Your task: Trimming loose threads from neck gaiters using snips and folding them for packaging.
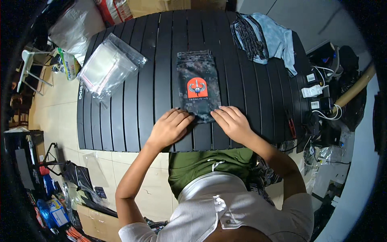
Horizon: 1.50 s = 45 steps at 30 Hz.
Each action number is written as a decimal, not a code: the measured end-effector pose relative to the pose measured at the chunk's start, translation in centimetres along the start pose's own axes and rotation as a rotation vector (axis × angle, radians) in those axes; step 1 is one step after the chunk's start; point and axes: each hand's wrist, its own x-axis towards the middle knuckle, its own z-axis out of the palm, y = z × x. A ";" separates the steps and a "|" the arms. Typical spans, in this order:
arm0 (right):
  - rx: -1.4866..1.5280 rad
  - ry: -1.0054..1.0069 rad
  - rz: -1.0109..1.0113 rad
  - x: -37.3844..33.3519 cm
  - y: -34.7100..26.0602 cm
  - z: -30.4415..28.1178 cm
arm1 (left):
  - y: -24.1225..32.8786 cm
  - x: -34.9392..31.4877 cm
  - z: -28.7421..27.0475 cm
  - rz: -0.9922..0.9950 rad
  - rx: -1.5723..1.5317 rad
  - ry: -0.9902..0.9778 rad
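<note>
A narrow rectangle of dark digital-camouflage cloth (pixel 198 68) lies flat, lengthwise away from me, on the black slatted table (pixel 139 117). A red printed badge with a grey winged emblem sits on its lower half, and its far end has several seam-like ridges. At its near left corner, my left hand (pixel 171 127) is closed, fingers together and bent over the edge. My right hand (pixel 232 124) is likewise closed at the near right corner, fingertips on the cloth. Both thumbs are mostly hidden beneath the hands.
Clear plastic bags (pixel 111 66) are piled at the table's far left. Folded blue and dark patterned garments (pixel 262 38) lie at the far right. Red-handled snips (pixel 290 125) rest near the right edge, beside white chargers and cables (pixel 312 91). A cardboard box (pixel 94 222) stands on the floor.
</note>
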 end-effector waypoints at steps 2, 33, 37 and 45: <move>0.042 0.010 0.011 -0.2 0.2 0.3 | 0.1 -0.3 0.3 -0.041 0.051 0.047; 1.194 0.220 0.871 4.1 5.3 1.2 | -2.2 5.9 1.1 -0.741 -0.922 0.481; 1.134 0.268 0.857 4.9 5.8 3.2 | -3.2 6.4 1.9 -0.846 -0.863 0.388; 0.759 -0.086 0.720 6.2 7.3 1.2 | -5.6 6.6 1.4 -0.682 -0.465 0.267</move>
